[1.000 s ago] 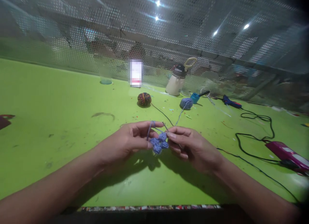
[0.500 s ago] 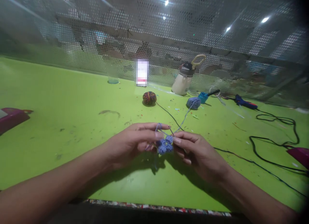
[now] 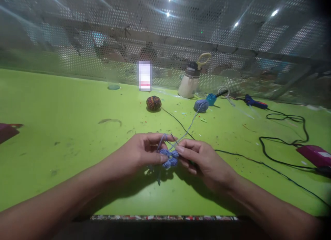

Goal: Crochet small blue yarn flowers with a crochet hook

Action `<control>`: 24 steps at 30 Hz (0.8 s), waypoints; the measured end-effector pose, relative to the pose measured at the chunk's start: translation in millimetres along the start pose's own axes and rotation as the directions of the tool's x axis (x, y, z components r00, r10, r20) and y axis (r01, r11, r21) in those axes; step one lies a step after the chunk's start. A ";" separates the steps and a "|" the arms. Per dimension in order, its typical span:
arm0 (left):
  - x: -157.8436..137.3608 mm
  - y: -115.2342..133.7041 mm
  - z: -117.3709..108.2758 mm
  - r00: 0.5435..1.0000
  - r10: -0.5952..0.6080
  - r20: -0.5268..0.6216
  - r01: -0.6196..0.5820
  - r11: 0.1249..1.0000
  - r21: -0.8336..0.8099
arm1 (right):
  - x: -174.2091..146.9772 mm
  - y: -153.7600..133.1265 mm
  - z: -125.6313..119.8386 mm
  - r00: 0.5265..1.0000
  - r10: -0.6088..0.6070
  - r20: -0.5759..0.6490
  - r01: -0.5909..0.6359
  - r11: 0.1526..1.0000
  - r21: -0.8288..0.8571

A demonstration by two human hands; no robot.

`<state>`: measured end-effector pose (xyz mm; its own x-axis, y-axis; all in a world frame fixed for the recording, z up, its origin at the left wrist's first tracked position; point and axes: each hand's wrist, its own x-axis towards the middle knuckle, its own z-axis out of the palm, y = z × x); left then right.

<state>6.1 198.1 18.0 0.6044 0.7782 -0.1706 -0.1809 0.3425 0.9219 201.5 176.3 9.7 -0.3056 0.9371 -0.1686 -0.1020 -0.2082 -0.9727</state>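
Observation:
Between my hands is a small blue crocheted flower (image 3: 169, 158) with puffy petals. My left hand (image 3: 144, 150) pinches its left edge with the thumb, and a strand of the blue yarn passes over the raised index finger. In my right hand (image 3: 198, 155) is a thin metal crochet hook (image 3: 174, 139), its tip pointing up and left near my left index finger. The fingers of my right hand are closed beside the flower's right petals. From the flower a strand runs up to the blue yarn ball (image 3: 201, 105). A short yarn tail hangs below the flower.
On the green table (image 3: 64, 105) lie a multicoloured yarn ball (image 3: 153, 103), a small blue pot (image 3: 211, 99), a blue glue gun (image 3: 255, 102) with a black cord, and a magenta object (image 3: 314, 155). A phone (image 3: 145, 75) and a bottle (image 3: 188, 83) stand by the perforated metal screen.
My view has shifted slightly, so the table things sit further left. My left thumb has moved down on the flower, showing more of its upper petals. Both hands keep their hold.

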 end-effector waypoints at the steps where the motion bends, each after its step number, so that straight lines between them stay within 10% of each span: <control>1: -0.5 -0.5 0.5 1.000 -0.005 -0.006 0.005 1.000 -0.029 | -0.6 0.5 0.4 1.000 -0.003 0.006 0.003 1.000 0.008; 24: 0.1 2.4 8.4 0.994 -0.101 -0.044 0.097 0.992 -0.081 | -7.8 0.7 6.5 0.998 0.049 0.042 -0.051 0.998 0.029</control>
<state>12.2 194.6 23.1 0.5846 0.7623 -0.2776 -0.1840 0.4579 0.8698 197.7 167.0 11.3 -0.3500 0.9130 -0.2096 -0.1138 -0.2635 -0.9579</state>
